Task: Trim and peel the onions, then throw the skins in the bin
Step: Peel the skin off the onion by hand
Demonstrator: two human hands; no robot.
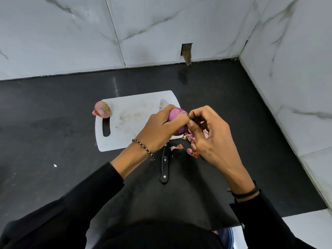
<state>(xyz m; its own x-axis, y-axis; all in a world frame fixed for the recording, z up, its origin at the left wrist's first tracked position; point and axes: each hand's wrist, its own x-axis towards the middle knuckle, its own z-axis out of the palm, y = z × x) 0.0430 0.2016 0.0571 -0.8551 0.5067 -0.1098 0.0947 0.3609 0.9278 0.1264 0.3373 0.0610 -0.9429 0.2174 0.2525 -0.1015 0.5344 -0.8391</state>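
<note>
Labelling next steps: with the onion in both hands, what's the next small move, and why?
Probably draw the right hand away to strip more skin: its fingers pinch at the side of the red onion that the left hand grips, the top looks bare, and loose skins lie beside the cutting board.

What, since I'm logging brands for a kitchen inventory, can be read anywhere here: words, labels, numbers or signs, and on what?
None: no word, label, brand, number or sign can be read in this view.
Knife: plain black handle with rivets, no readable mark.
Cutting board: stains only.
Wall tiles: grey veining only.
</note>
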